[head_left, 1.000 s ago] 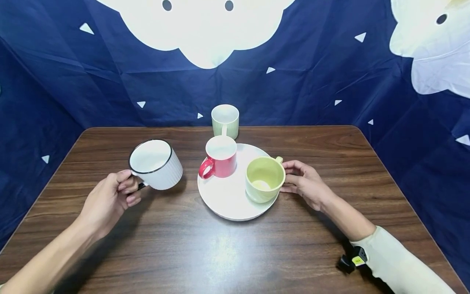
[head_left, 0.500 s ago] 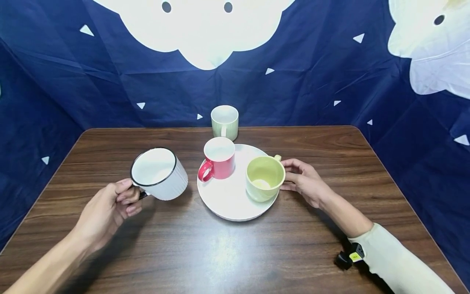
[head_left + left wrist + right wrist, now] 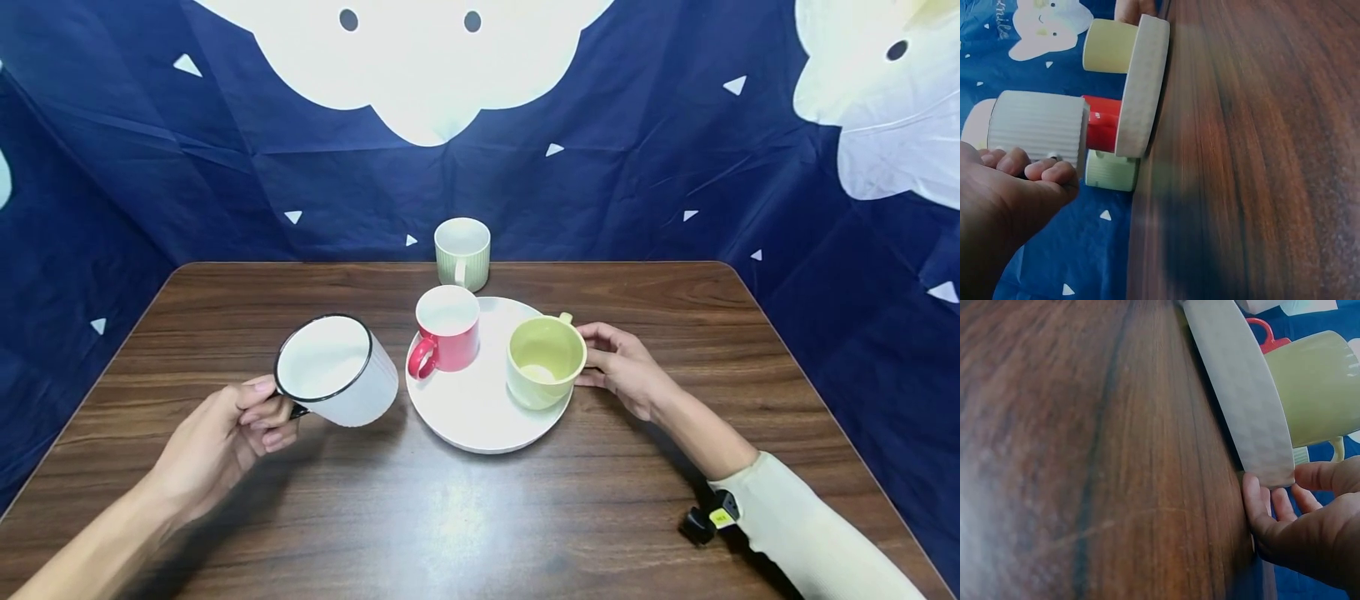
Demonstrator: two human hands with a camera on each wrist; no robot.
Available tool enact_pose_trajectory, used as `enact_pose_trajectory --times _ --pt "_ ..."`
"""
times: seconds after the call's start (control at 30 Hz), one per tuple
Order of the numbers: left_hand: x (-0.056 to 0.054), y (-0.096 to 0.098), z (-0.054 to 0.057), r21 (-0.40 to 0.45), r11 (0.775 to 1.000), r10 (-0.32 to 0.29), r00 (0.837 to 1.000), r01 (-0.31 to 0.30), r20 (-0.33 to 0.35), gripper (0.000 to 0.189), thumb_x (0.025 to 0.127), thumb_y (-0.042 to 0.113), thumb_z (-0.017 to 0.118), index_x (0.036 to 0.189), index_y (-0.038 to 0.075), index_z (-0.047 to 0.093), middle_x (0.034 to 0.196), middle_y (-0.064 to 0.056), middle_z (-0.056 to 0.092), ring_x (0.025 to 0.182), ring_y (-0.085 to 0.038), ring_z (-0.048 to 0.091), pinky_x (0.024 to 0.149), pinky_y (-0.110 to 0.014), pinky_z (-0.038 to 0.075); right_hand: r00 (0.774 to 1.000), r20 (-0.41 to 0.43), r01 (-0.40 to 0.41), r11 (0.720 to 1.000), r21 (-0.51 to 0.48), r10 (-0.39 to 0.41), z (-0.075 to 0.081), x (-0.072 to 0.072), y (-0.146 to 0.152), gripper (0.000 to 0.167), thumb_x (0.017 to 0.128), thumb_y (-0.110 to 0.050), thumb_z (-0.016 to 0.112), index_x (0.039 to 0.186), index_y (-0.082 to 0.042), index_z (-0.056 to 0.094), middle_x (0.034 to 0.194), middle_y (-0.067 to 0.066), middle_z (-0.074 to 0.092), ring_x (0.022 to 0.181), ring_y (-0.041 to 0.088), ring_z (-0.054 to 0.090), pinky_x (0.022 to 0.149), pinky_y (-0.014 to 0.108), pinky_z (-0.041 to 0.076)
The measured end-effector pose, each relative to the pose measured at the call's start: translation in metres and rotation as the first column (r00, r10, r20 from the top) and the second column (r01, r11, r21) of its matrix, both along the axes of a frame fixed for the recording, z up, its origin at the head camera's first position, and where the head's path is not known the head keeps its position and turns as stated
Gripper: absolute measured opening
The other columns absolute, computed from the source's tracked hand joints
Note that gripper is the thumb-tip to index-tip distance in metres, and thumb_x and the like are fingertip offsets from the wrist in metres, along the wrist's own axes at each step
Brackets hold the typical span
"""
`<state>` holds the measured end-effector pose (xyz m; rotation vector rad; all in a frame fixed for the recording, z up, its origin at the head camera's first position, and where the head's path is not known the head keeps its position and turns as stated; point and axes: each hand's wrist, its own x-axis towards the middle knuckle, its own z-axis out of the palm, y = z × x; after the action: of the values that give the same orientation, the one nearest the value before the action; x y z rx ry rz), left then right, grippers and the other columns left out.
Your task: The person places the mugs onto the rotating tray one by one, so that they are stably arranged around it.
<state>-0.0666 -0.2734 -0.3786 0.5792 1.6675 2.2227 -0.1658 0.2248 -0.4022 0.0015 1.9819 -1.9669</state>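
Observation:
My left hand (image 3: 225,442) grips the dark handle of a white ribbed mug (image 3: 352,387) with a black rim. The mug is held above the table, tilted, just left of a round white plate (image 3: 480,421). On the plate stand a red mug (image 3: 457,348), its handle facing front left, and a yellow-green cup (image 3: 542,379), its handle facing back right. My right hand (image 3: 626,371) holds the plate's right edge, thumb and fingers at the rim, as the plate's side (image 3: 1247,394) shows in the right wrist view. Much of the ribbed mug's handle is hidden by fingers.
A pale green ribbed mug (image 3: 474,268) stands on the table behind the plate, handle facing front. The brown wooden table (image 3: 465,525) reaches back to a dark blue cloth (image 3: 630,167) with white shapes. A small black device (image 3: 708,521) sits at the right sleeve.
My left hand has moved slightly right and nearer the front with the white ribbed mug, bringing it closer to the plate. My right hand stays at the plate's edge.

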Motion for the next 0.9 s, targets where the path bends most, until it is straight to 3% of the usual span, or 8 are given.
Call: enact_pose_trajectory --times 0.23,0.4,0.63,0.9 --pt "0.007 0.006 0.0 -0.035 0.997 -0.07 0.997 0.069 -0.038 0.04 0.12 0.002 0.008 0.085 0.009 0.026 0.081 -0.008 0.021 0.072 -0.03 0.024 0.068 -0.043 0.024 1.0 -0.009 -0.002 1.0 0.009 0.002 0.001 -0.002 0.0 0.028 0.109 0.004 0.062 0.135 -0.007 0.064 0.115 -0.003 0.069 0.103 0.009 0.072 0.09 0.03 0.069" --pt "0.013 0.017 0.0 -0.015 0.995 -0.099 0.994 0.099 -0.039 0.039 0.118 0.0 0.008 0.085 0.008 0.026 0.081 -0.008 0.022 0.072 -0.032 0.025 0.067 -0.044 0.024 1.0 -0.014 -0.008 1.0 0.019 0.008 0.001 -0.003 0.0 0.026 0.109 0.003 0.063 0.133 -0.007 0.065 0.115 -0.003 0.069 0.103 0.009 0.071 0.09 0.03 0.068" --pt "0.023 0.037 -0.003 -0.057 0.995 -0.089 0.993 0.085 -0.078 0.035 0.116 -0.004 0.012 0.087 0.006 0.027 0.082 -0.009 0.022 0.073 -0.034 0.028 0.064 -0.045 0.026 1.0 -0.012 -0.017 0.999 0.038 0.018 0.001 -0.004 0.0 0.027 0.109 0.003 0.062 0.134 -0.007 0.065 0.116 -0.004 0.069 0.103 0.009 0.071 0.089 0.029 0.067" --pt "0.025 0.06 -0.002 -0.051 0.994 -0.1 0.987 0.094 -0.125 0.032 0.115 -0.006 0.016 0.087 0.003 0.028 0.081 -0.012 0.024 0.071 -0.033 0.029 0.062 -0.046 0.03 1.0 -0.021 -0.018 0.999 0.032 0.019 0.002 -0.005 0.0 0.025 0.109 0.004 0.062 0.131 -0.008 0.066 0.116 -0.002 0.067 0.104 0.01 0.07 0.089 0.03 0.068"
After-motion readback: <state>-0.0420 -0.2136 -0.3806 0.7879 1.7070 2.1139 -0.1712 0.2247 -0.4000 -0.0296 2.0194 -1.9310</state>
